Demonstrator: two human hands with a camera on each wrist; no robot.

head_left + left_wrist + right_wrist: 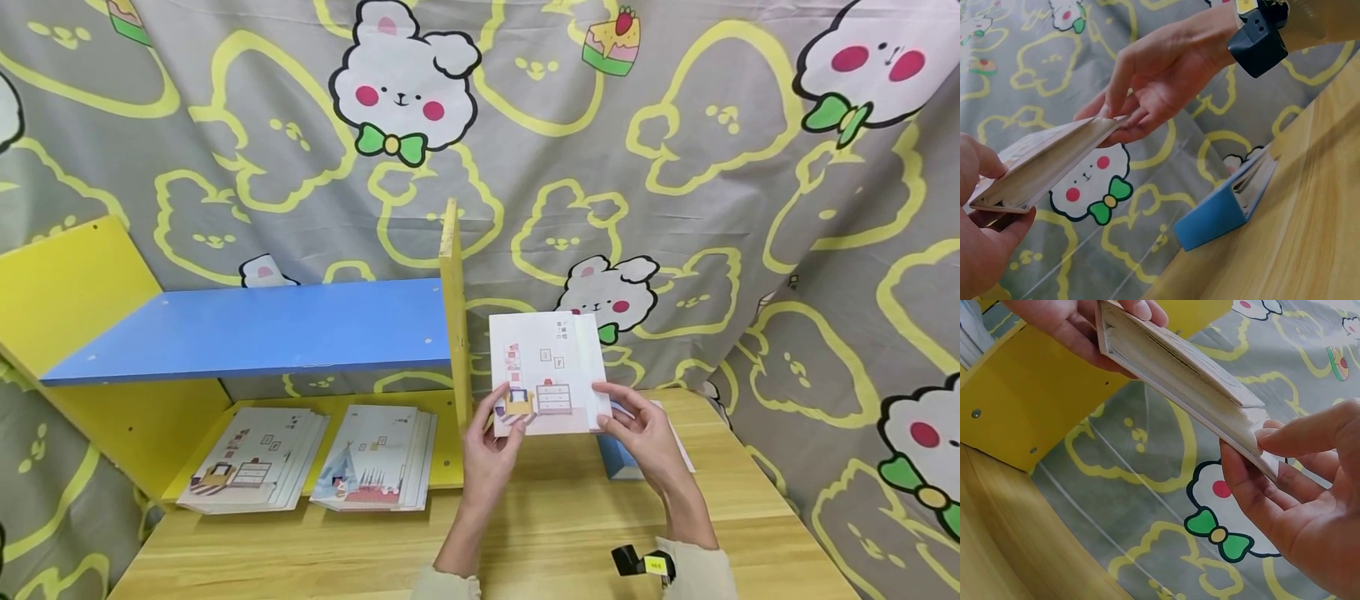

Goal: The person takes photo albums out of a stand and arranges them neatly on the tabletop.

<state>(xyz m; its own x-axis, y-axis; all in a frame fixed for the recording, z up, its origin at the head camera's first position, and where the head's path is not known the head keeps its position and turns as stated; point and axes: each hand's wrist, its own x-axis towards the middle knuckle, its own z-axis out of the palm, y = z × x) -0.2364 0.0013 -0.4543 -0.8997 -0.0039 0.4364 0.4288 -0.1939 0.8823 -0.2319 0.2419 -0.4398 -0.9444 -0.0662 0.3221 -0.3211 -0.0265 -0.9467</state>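
A white notebook (540, 358) with a drawn armchair and chest of drawers on its cover is held up in front of me, above the table. My left hand (489, 454) grips its lower left corner, thumb on the cover. At the right edge, my right hand (643, 437) pinches it between thumb and fingers. The right wrist view shows the page block (1179, 375) edge-on, with the right thumb against the end of the pages. Behind the right hand, a blue-covered book (1216, 215) stands on the table, partly hidden in the head view.
To the left stands a yellow shelf unit (453, 317) with a blue shelf board (277, 325). Beneath the board lie two stacks of illustrated notebooks, a left stack (258, 458) and a right stack (375, 458). A patterned curtain (525, 167) hangs behind the wooden table (570, 533).
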